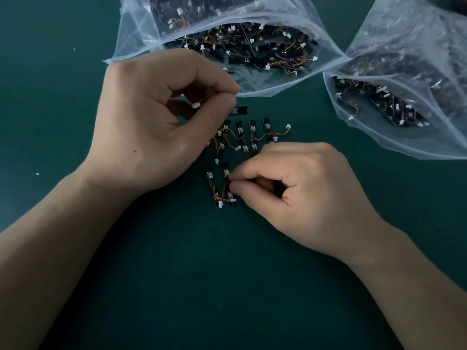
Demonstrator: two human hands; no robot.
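Observation:
Several small black circuit strips [240, 133] with orange wires and white connectors lie in a row on the dark green mat [202, 274]. My left hand [156, 117] hovers above the row's left end and pinches one black strip [240, 110] between thumb and forefinger, its white connector [196, 105] showing under the palm. My right hand [298, 188] rests lower on the mat and pinches another strip [227, 183] at its side. A further strip [211, 188] lies just left of that one, their wires looping together.
Two clear plastic bags lie open at the back. The middle bag [252, 89] holds a heap of the same strips, and the right bag [404, 137] holds several more. Small white specks [37, 174] sit on the mat at left.

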